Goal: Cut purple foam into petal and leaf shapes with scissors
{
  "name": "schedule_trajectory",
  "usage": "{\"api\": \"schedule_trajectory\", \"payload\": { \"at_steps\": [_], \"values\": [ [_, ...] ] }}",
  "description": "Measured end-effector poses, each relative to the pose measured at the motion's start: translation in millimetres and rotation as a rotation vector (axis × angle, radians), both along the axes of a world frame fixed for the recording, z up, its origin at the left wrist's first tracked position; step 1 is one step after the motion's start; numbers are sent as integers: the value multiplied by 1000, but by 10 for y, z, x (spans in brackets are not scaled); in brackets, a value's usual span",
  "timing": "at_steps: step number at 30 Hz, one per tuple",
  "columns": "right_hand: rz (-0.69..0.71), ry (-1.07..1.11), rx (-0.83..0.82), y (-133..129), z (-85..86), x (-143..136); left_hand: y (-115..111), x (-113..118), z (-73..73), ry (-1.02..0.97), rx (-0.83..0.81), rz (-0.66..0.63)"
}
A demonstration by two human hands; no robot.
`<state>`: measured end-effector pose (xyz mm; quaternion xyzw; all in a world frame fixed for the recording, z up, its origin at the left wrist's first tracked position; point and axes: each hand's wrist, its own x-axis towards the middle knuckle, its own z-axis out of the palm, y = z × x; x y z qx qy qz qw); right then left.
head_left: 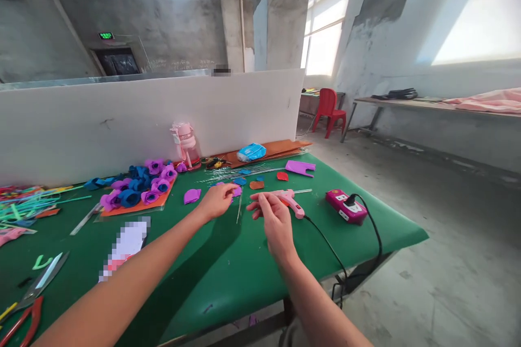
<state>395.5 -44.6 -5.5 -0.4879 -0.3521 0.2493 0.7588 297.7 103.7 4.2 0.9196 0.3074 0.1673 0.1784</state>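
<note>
Over the middle of the table, my left hand (218, 200) has its fingers closed at the edge of a purple petal-shaped piece (237, 192). A thin wire-like strip (239, 210) shows just below those fingertips; whether it is held too is unclear. My right hand (274, 219) is half curled, its fingers apart and nothing visible between them. Beside and partly behind it lies a pink glue gun (299, 209) with a clear glue stick in its back. Around the hands are another purple piece (192, 196), a brown piece (256, 185), a red piece (282, 176) and small blue pieces (240, 181).
Purple and blue flowers (130, 198) lie on an orange sheet at left. Scissors (43, 282) and red-handled pliers (32, 317) sit near left. A pink bottle (185, 143) stands by the white partition (244, 108). The magenta power strip (345, 206) trails a black cord (378, 233) over the right edge.
</note>
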Motion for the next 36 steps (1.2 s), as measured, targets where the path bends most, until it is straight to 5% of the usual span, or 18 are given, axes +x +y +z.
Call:
{"api": "schedule_trajectory", "payload": {
  "at_steps": [4,11,17,22,25,29,33,36],
  "values": [
    [-227,-91,105,-95,62,-14,11,590,22,38,154,-186],
    [-297,-159,235,-244,41,90,24,1688,71,162,269,-328],
    [-268,-94,250,-332,32,205,-100,2419,-33,328,233,-325],
    [-243,-94,235,-352,10,259,-170,2683,-243,394,184,-222],
    [-225,-85,224,-339,1,287,-154,2623,-208,353,178,-173],
    [-250,-4,211,-306,9,355,-54,2217,159,251,171,-167],
    [-288,185,226,-238,-10,459,-18,1292,628,176,132,-194],
    [-247,346,189,-162,-49,481,-156,386,782,87,70,-194]
  ]
}}
